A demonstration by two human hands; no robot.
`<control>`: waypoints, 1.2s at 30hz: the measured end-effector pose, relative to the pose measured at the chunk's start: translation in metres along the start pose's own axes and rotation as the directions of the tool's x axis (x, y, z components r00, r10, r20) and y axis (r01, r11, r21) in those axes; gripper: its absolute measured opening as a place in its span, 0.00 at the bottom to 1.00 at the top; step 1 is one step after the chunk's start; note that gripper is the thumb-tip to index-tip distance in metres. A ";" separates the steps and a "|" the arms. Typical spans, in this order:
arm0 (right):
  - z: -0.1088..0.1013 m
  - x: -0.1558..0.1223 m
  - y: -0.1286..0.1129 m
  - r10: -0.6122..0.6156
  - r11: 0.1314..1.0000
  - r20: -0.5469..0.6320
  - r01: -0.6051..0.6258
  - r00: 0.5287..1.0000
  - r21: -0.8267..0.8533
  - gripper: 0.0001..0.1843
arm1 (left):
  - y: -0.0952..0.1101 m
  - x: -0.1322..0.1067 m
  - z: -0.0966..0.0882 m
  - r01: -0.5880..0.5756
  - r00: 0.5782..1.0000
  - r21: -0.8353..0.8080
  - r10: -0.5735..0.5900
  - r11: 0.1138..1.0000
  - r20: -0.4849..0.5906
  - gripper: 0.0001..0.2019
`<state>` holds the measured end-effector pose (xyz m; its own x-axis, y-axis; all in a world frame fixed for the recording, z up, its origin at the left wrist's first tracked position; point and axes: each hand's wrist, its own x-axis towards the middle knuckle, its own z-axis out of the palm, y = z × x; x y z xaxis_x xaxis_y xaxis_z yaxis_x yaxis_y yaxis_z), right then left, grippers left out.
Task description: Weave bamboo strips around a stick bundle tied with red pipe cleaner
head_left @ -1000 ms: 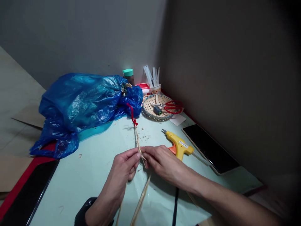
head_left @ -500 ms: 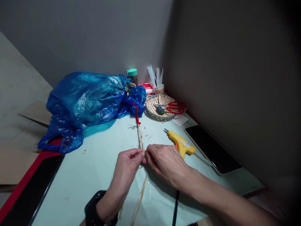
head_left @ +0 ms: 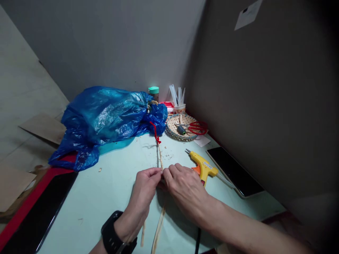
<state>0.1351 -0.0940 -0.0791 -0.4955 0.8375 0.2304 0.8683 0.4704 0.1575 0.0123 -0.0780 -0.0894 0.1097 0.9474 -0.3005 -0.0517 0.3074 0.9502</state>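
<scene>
Both L hand (head_left: 145, 185) & R hand (head_left: 184, 188) fingers pinched closed on straw strand (head_left: 160, 156), R's prob., tips hidden.

Left-hand grip (head_left: 147, 185) and right-hand grip (head_left: 182, 187) both pinching a thin strand (head_left: 161, 158), red cord (head_left: 158, 139) knotted at the far end. Glue gun (head_left: 203, 165) is on the counter (head_left: 113, 190) just right, phone (head_left: 235, 171) beside it, and blue bag (head_left: 108, 116) back left, next to a basket (head_left: 172, 131) with scissors (head_left: 198, 128) and spool (head_left: 181, 130).

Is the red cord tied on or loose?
Tied: the red cord is knotted at the far end of the pale strip. Whether its other end, by the blue plastic bag, is fastened, I cannot tell.
</scene>
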 end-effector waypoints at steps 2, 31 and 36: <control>-0.001 0.000 -0.002 -0.011 1.000 -0.034 0.010 0.999 -0.028 0.06 | 0.001 -0.001 -0.002 0.001 1.000 -0.058 0.001 0.998 0.029 0.10; 0.023 0.016 0.038 -0.101 -0.053 0.341 -0.348 0.935 0.936 0.17 | 0.002 0.003 -0.013 0.040 0.987 -0.110 -0.022 0.993 0.159 0.10; 0.023 0.012 0.034 -0.005 0.001 0.349 -0.349 0.937 0.937 0.14 | -0.002 0.001 -0.006 0.023 0.995 -0.060 -0.016 0.998 0.101 0.13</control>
<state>0.1588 -0.0614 -0.0933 -0.4607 0.8795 -0.1195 0.1955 -0.0308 -0.9802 0.0064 -0.0776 -0.0922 0.2097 0.9286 -0.3063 -0.1091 0.3335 0.9364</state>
